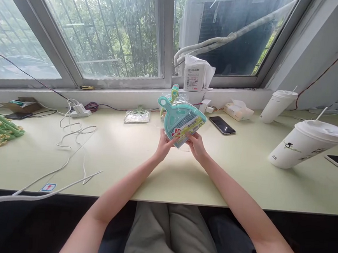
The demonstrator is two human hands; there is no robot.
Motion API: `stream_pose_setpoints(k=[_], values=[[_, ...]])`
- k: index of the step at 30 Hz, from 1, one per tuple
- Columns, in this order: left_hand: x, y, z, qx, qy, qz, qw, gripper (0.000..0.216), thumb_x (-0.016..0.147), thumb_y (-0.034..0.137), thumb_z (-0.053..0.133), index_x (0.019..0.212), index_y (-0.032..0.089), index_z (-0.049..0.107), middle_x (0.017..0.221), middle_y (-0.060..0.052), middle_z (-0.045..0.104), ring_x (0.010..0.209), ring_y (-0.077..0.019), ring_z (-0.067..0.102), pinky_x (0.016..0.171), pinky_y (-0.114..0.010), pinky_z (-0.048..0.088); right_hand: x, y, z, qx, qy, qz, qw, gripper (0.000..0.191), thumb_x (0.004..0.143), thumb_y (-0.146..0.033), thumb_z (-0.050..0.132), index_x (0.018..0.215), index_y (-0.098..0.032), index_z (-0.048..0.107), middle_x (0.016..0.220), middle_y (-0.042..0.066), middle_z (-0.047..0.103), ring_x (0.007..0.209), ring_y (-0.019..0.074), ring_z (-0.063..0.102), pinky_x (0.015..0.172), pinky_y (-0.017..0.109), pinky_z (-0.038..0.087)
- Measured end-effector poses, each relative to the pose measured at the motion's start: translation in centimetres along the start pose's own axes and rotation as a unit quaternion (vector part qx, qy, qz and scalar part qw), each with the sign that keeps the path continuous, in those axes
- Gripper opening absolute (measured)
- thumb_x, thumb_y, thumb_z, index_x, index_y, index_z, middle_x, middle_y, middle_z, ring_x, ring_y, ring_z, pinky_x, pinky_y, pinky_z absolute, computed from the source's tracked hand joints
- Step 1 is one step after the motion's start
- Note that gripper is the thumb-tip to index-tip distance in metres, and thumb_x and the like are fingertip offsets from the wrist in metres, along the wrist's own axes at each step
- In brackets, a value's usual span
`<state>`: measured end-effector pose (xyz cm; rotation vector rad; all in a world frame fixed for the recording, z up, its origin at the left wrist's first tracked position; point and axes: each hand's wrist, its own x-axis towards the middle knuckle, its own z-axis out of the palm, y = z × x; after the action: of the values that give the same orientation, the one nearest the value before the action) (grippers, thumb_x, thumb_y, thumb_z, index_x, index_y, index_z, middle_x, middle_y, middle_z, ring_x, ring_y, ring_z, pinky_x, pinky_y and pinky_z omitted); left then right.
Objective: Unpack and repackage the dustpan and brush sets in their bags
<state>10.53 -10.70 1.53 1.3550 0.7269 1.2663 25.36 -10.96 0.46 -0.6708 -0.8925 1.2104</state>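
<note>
A teal dustpan (172,117) with a grey-bristled brush is tilted above the table, wrapped in clear plastic with a printed label. Its handle points up and to the left. Both hands grip its lower end: my left hand (164,145) at the left corner, thumb over the label, and my right hand (197,145) at the right corner. The fingers behind it are partly hidden. Just behind stand more green and yellow handles (175,92) in clear wrapping, largely covered by the dustpan. A clear flat packet (137,116) with a green top lies to the left.
A black phone (222,125), a tissue pack (238,110) and two white cups (308,145) (278,106) are on the right. White cables (77,133) sprawl on the left, near a pile of green and yellow sticks (1,131). A wrapped white package (195,74) sits on the sill.
</note>
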Motion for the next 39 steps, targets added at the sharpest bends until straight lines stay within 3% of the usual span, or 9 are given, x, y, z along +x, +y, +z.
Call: stream_pose_setpoints(k=[10,16,21,27,29,31,34,36,39], values=[[0.7,-0.6,-0.5,0.003,0.013,-0.008,1.0,0.061,0.063,0.04,0.077,0.105,0.023,0.035,0.091,-0.001,0.068,0.074,-0.0187,0.067,0.055,-0.025,0.054,0.0,-0.2,-0.1,-0.004,-0.007,0.005,1.0,0.03,0.068,-0.034,0.078,0.091,-0.019,0.066,0.099,0.006,0.072,0.097,0.0251,0.067,0.085,0.04,0.058],[0.9,-0.9,-0.6,0.014,0.033,-0.002,0.999,0.058,0.064,0.037,0.074,0.107,0.022,0.039,0.086,-0.001,0.069,0.072,-0.0189,0.067,0.054,-0.026,0.053,0.9,0.1,-0.9,-0.007,0.037,0.022,0.999,0.03,0.079,-0.041,0.063,0.099,-0.018,0.063,0.1,0.006,0.071,0.09,0.0237,0.069,0.08,0.04,0.059],[1.0,-0.9,-0.8,0.018,0.014,-0.003,1.0,0.058,0.065,0.034,0.071,0.111,0.022,0.04,0.083,-0.001,0.069,0.067,-0.0179,0.066,0.052,-0.025,0.052,1.7,-0.2,-2.1,-0.021,0.091,0.021,0.995,0.025,0.08,-0.037,0.063,0.096,-0.018,0.061,0.09,0.004,0.072,0.08,0.0206,0.07,0.077,0.037,0.059],[1.6,-0.8,-1.9,-0.054,-0.031,-0.059,0.996,0.057,0.066,0.028,0.067,0.113,0.025,0.034,0.109,-0.005,0.065,0.078,-0.0218,0.069,0.06,-0.04,0.06,2.2,-1.0,-2.7,-0.059,0.068,0.082,0.993,0.027,0.085,-0.043,0.063,0.09,-0.016,0.062,0.079,0.008,0.072,0.07,0.0214,0.07,0.073,0.039,0.059],[2.1,-0.9,-2.6,-0.07,-0.032,-0.092,0.993,0.059,0.066,0.026,0.066,0.116,0.026,0.034,0.116,-0.006,0.062,0.074,-0.0208,0.069,0.061,-0.043,0.061,2.5,-1.4,-3.3,-0.108,0.027,0.112,0.987,0.035,0.085,-0.049,0.061,0.086,-0.015,0.064,0.077,0.011,0.072,0.073,0.0237,0.07,0.076,0.042,0.059],[2.6,-1.0,-3.5,-0.084,-0.031,-0.121,0.989,0.06,0.065,0.024,0.065,0.116,0.027,0.034,0.119,-0.007,0.06,0.073,-0.0202,0.068,0.06,-0.044,0.061,2.6,-1.7,-4.0,-0.2,0.021,0.079,0.976,0.038,0.088,-0.05,0.055,0.085,-0.014,0.066,0.077,0.013,0.071,0.075,0.0248,0.07,0.079,0.045,0.057],[3.5,-1.2,-4.9,-0.104,0.008,-0.144,0.984,0.058,0.062,0.02,0.063,0.113,0.026,0.037,0.114,-0.005,0.061,0.07,-0.0173,0.067,0.053,-0.036,0.06,2.3,-1.9,-4.8,-0.409,0.06,-0.103,0.905,0.029,0.093,-0.036,0.048,0.098,-0.017,0.069,0.098,0.013,0.071,0.093,0.0259,0.067,0.088,0.048,0.053],[4.0,-1.4,-5.9,-0.116,0.041,-0.161,0.979,0.054,0.062,0.019,0.061,0.111,0.024,0.04,0.101,-0.005,0.064,0.061,-0.0141,0.064,0.046,-0.029,0.056,1.9,-2.0,-4.9,-0.544,0.051,-0.216,0.809,0.03,0.092,-0.02,0.048,0.116,-0.024,0.065,0.124,0.01,0.062,0.117,0.0272,0.056,0.097,0.048,0.047],[4.5,-1.6,-7.3,-0.12,0.049,-0.193,0.973,0.042,0.067,0.019,0.059,0.107,0.018,0.046,0.084,-0.006,0.065,0.05,-0.0122,0.059,0.039,-0.023,0.049,1.4,-2.0,-4.6,-0.682,-0.023,-0.286,0.673,0.059,0.085,-0.003,0.052,0.135,-0.033,0.052,0.146,0.005,0.044,0.135,0.0278,0.038,0.105,0.051,0.037]])
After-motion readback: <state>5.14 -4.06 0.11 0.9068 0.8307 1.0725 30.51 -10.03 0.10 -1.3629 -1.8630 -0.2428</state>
